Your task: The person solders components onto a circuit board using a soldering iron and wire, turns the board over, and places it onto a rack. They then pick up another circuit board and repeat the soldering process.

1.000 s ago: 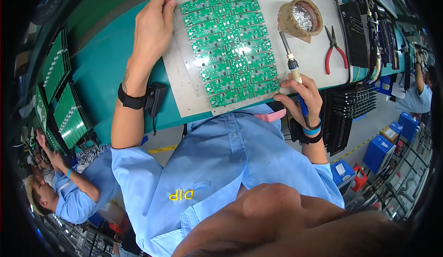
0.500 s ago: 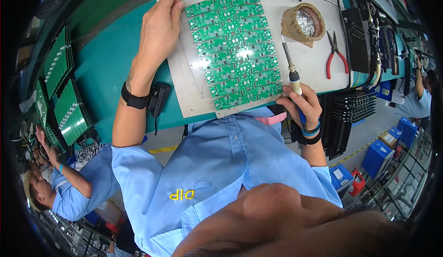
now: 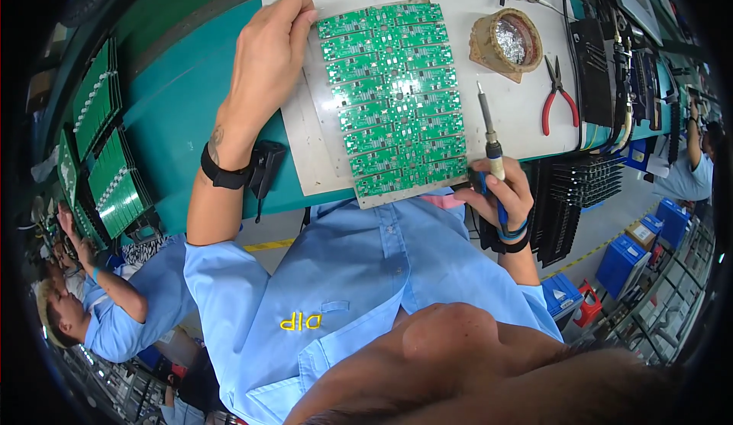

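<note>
At twelve o'clock in view, the rectangular green circuit-board panel (image 3: 398, 112) could scorch if the right hand (image 3: 507, 194), gripping the slim blue-handled soldering iron (image 3: 491, 133), slipped toward nine, while the left hand (image 3: 269, 49) looks pinched, on what I cannot tell.

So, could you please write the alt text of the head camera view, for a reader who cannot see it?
A person's right hand holds a soldering iron beside a green circuit board panel, with the left hand at its upper left corner. To the right are a round pot and red-handled pliers.
</note>
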`<state>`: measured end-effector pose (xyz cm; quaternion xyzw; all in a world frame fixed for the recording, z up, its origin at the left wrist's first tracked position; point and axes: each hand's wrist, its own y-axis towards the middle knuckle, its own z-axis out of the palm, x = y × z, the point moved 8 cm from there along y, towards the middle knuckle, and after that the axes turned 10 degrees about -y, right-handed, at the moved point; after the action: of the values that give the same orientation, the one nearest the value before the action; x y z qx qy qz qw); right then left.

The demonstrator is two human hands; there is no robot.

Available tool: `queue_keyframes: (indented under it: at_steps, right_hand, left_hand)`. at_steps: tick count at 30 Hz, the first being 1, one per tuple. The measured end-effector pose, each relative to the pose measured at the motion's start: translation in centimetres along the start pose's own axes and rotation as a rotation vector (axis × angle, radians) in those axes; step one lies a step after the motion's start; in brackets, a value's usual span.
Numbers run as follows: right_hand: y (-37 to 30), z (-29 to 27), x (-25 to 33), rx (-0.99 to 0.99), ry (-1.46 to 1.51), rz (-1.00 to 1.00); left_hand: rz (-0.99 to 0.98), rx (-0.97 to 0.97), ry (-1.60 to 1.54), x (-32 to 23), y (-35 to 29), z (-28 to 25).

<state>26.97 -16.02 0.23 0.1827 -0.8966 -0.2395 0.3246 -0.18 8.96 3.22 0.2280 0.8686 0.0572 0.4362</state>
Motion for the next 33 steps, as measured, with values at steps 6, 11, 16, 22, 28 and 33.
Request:
queue_keyframes:
  at_steps: [6,11,16,22,28,33]
  right_hand:
    - [5.5,-3.1,-0.7,-0.004,0.029,0.095]
    - [10.0,-2.4,-1.3,-0.033,0.226,0.309]
    - [12.7,0.2,-1.0,0.082,0.183,0.228]
    - [13.8,1.3,-1.6,0.066,0.185,0.245]
    - [14.6,1.8,-1.7,0.083,0.159,0.235]
    - [14.8,1.9,-1.7,0.105,0.142,0.239]
  left_hand:
    - [0.290,0.075,-0.099,-4.0,-0.2,0.6]
    - [0.170,0.206,-0.104,-4.5,-0.4,2.7]
    - [0.128,0.176,-0.132,-3.7,-0.3,3.5]
    - [0.310,0.182,0.063,-4.3,-0.3,3.7]
    - [0.294,0.170,0.076,-4.0,-0.3,3.8]
    - [0.292,0.177,0.062,-3.8,-0.5,4.2]
